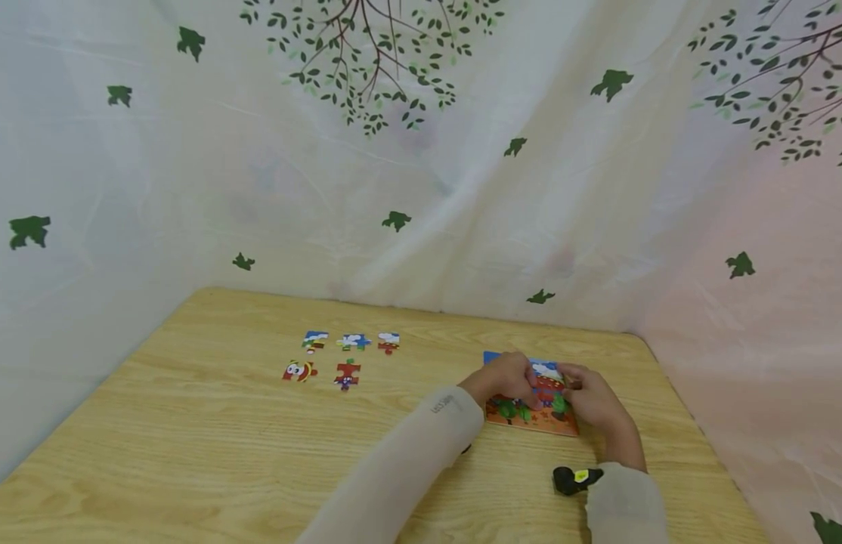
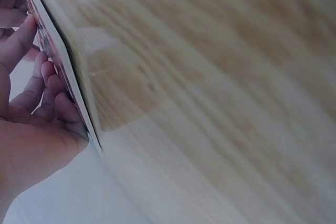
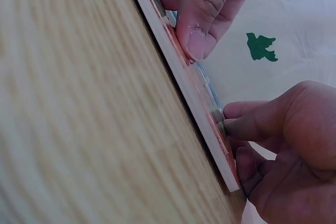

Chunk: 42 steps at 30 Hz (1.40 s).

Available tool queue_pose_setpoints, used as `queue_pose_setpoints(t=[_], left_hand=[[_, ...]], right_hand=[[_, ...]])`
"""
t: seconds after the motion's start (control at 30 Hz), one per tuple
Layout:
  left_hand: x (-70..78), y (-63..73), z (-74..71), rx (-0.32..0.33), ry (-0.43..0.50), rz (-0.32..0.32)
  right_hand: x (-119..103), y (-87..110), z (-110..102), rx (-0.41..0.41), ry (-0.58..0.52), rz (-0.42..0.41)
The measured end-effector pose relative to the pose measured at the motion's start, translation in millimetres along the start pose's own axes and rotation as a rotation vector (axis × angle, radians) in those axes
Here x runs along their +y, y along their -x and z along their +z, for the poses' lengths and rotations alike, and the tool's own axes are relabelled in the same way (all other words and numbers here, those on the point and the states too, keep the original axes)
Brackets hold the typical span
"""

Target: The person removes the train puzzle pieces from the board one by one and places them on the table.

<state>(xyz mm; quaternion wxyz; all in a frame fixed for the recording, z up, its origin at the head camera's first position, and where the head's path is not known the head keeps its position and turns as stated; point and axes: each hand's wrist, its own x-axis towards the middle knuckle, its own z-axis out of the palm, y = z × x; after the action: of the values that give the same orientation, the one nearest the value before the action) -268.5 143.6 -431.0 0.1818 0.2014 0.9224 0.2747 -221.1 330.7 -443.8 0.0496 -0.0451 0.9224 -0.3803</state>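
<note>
A jigsaw puzzle board (image 1: 530, 425) with a colourful cartoon picture lies on the wooden table at the right. My left hand (image 1: 506, 375) reaches over its upper half, fingers bent and tips down on the picture. In the right wrist view the left thumb (image 3: 199, 38) presses close to the board's surface; whether a piece is under those fingers I cannot tell. My right hand (image 1: 603, 408) grips the board's right edge, its curled fingers also visible at the board's corner in the right wrist view. Part of the picture is hidden beneath both hands.
Several loose jigsaw pieces lie in two rows left of the board, among them a piece with a cartoon face (image 1: 299, 371) and a red piece (image 1: 348, 374). A black device with a yellow label (image 1: 577, 480) sits by the right sleeve. A leaf-patterned curtain (image 1: 448, 249) surrounds the table.
</note>
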Motion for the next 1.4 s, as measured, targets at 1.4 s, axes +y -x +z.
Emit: queue_pose_setpoints(t=[1.4], left_hand=[[5.8,-3.5,-0.9,0.070,-0.028,0.016]], right_hand=[[-4.5,-2.5,0.4,-0.019,-0.043,0.052]])
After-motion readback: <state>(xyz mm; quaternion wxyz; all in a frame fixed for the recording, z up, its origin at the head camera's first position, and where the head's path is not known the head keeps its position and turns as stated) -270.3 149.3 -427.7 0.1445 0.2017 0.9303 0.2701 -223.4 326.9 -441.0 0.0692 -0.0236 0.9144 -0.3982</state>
